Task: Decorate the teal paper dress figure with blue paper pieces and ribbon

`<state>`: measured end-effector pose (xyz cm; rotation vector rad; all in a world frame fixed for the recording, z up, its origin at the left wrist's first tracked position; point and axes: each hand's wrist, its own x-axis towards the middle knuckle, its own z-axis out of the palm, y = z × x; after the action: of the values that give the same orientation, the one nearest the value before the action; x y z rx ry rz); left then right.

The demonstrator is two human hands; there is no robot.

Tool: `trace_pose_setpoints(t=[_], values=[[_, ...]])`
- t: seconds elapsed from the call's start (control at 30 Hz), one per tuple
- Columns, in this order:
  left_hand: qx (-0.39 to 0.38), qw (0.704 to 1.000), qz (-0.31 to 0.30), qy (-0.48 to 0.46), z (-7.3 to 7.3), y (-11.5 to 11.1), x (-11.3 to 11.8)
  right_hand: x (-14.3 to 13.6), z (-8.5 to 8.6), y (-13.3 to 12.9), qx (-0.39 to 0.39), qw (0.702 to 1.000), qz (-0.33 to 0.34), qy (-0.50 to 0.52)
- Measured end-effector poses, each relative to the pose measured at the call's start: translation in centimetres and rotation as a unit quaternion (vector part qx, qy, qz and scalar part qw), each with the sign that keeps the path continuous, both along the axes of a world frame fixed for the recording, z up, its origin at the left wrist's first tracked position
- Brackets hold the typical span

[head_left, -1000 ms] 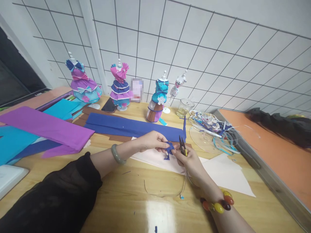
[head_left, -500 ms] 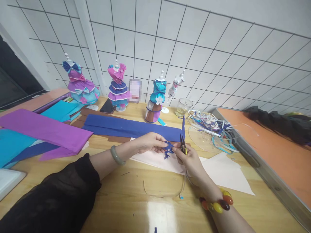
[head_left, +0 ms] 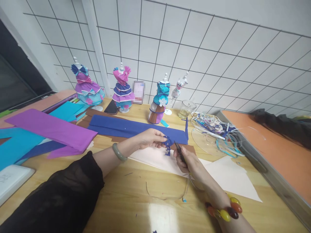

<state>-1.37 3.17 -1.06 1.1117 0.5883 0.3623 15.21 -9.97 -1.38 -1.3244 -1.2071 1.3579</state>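
Observation:
Between the fingertips of my left hand (head_left: 153, 138) is a small cut piece of dark blue paper (head_left: 168, 145), its edge ragged with notches. My right hand (head_left: 186, 161) is wrapped round a pair of small dark scissors (head_left: 179, 151), whose tips point up and left at the blue piece, close to it. Whether the tips touch the paper I cannot tell. Beneath both hands lies a white sheet (head_left: 157, 160), and just behind them a folded dark blue strip (head_left: 138, 129) stretches across the table.
Dressed miniature mannequins (head_left: 89, 87) stand along the tiled wall. Purple (head_left: 53, 131) and turquoise sheets lie at left, near a white box (head_left: 14, 181). A phone (head_left: 112, 106), a glass bowl (head_left: 186, 109) and a heap of ribbon scraps (head_left: 213, 124) sit farther back. An orange-topped ledge (head_left: 274, 145) borders the right.
The scissors have turned from pointing upward in my right hand to aiming at the blue paper. My right fingers have let go of that paper; the left hand still pinches it.

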Motion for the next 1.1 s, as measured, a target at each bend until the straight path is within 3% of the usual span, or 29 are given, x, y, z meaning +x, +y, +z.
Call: trace_pose_setpoints(t=[0.17,0.57,1.1], values=[[-0.007,1.000,0.002,-0.008,0.22,0.00,-0.08,-0.41,0.59,-0.08,-0.043,0.998,0.046,-0.018],[0.005,0.999,-0.037,-0.014,0.07,-0.22,-0.13,-0.30,0.06,0.17,-0.060,0.998,0.011,-0.006],[0.043,0.993,-0.110,-0.011,-0.10,0.33,-0.57,-0.02,0.20,0.03,-0.055,0.997,0.044,-0.013]])
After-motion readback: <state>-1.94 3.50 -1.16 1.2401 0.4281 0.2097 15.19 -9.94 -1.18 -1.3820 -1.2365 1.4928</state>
